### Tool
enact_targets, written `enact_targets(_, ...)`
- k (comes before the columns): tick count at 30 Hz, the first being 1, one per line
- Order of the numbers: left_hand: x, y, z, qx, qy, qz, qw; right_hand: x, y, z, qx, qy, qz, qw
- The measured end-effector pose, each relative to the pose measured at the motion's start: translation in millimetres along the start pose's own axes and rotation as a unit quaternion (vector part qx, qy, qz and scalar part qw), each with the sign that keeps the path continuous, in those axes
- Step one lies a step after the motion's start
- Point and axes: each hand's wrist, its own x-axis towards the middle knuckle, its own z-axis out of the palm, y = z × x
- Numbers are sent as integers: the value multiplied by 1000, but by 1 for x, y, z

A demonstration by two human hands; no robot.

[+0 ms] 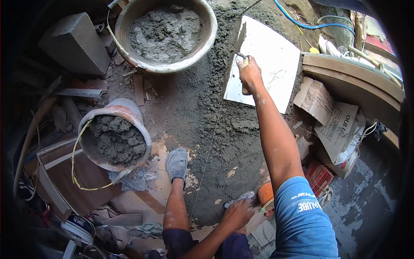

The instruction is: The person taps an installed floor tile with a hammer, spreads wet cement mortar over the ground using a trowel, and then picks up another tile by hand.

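Note:
My right hand [250,75] is closed around the handle of a trowel [246,91], over the left part of a large white tile [276,64]. A bent metal shank sticks out above my fist; I cannot make out the blade clearly. The tile lies on a bed of rough grey mortar [220,56], its left edge beside the wet mix. Near my right knee, my left hand [238,216] hangs with fingers stretched out and holds nothing. A thin string line [210,149] runs over the mortar between my feet and the tile.
At upper left stands a wide basin [209,32] of mortar, with a mortar-filled bucket [140,114] below it. A concrete block [82,43] and wooden panels lie left. Broken cardboard [338,129] and a long board [345,71] flank the right. A blue hose [317,26] crosses the top.

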Motion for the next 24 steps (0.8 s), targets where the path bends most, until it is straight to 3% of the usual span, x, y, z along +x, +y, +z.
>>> enact_targets(2,0,6,-2,-7,-9,-7,1000,-33,18,-4,27,54,-31,998)
enact_targets(8,0,-1,11,6,-8,-14,1000,-114,78,-15,64,39,-106,992)
enact_targets(9,0,-2,15,14,-4,-10,1000,-129,88,-16,55,-3,-55,997)
enact_targets(14,0,3,18,75,-37,-50,995,-207,218,28,62,21,-32,997)
enact_targets(16,-1,5,20,120,-39,-63,990,-247,268,37,-17,-7,28,999)
enact_targets(19,3,2,29,125,-45,-72,988,-288,362,63,-81,-2,10,997)
enact_targets(21,3,-3,39,127,-40,-59,989,-288,404,73,-198,-81,-57,975)
enact_targets(24,7,-6,38,127,-57,-62,988,-260,411,70,-249,-160,-115,948)
